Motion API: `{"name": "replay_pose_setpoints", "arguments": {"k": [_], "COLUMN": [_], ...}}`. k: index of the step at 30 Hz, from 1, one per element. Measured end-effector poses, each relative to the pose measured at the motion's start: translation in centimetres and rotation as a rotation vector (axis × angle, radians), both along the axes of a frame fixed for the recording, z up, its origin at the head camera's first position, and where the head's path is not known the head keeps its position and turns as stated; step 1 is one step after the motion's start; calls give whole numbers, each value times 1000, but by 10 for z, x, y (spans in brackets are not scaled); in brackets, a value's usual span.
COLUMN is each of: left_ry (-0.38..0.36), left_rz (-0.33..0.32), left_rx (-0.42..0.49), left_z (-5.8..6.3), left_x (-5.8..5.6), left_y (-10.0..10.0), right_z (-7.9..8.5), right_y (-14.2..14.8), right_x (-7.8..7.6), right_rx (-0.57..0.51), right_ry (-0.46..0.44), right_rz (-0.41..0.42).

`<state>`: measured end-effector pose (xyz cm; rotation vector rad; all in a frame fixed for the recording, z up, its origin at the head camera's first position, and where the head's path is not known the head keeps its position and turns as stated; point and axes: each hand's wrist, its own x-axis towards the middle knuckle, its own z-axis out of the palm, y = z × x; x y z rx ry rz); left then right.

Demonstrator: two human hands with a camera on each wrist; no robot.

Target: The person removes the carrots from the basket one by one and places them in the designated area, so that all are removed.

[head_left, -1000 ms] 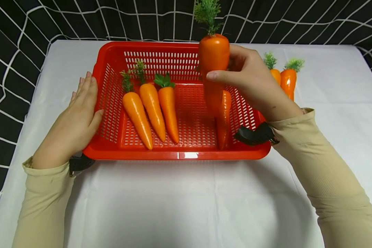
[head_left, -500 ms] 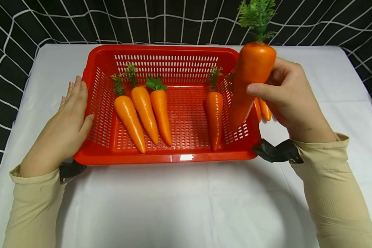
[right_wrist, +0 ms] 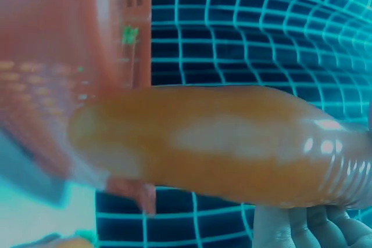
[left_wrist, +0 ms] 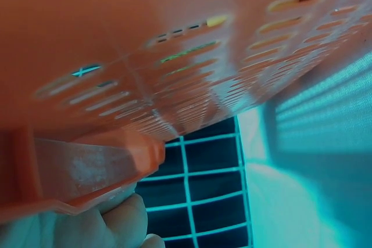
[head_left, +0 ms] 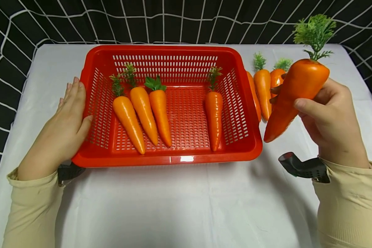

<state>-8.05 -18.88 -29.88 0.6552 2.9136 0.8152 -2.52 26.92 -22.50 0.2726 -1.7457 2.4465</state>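
My right hand (head_left: 334,119) grips a large orange carrot (head_left: 297,93) with a feathery green top, held up to the right of the red basket (head_left: 167,159). The carrot's tip points down and left, towards the basket's right rim. In the right wrist view the same carrot (right_wrist: 221,143) fills the middle, with fingers below it. My left hand (head_left: 60,127) rests with straight fingers against the basket's left side. In the left wrist view its fingers (left_wrist: 125,219) lie at the rim. Inside the basket, three carrots (head_left: 142,110) lie together at left and one carrot (head_left: 215,117) at right.
Several more carrots (head_left: 262,93) lie on the white tablecloth (head_left: 173,206) just right of the basket, partly hidden by its rim and by the held carrot. A black backdrop with white netting (head_left: 155,20) rises behind and beside the table.
My right hand has carried the carrot from above the basket's right part out past its right rim, tilting its top rightward. The left hand stays at the basket's left side.
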Motion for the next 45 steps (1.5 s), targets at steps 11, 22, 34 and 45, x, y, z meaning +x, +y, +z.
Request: {"name": "replay_pose_setpoints", "arguments": {"k": [11, 22, 34, 45], "left_ry": [5, 1, -5, -5], "left_rz": [-6, -15, -17, -20], "left_rx": [8, 12, 17, 24], "left_z": [-1, -2, -3, -4], "left_x": [0, -1, 0, -1], "left_y": [-1, -1, -4, -2], "right_z": [-27, -43, -69, -87], "right_y": [33, 63, 95, 118], "right_x": [9, 3, -9, -6], "right_rx": [-3, 14, -14, 119], "right_ry": [-42, -14, -90, -290], "right_rz": [-64, -307, -521, -480]}}
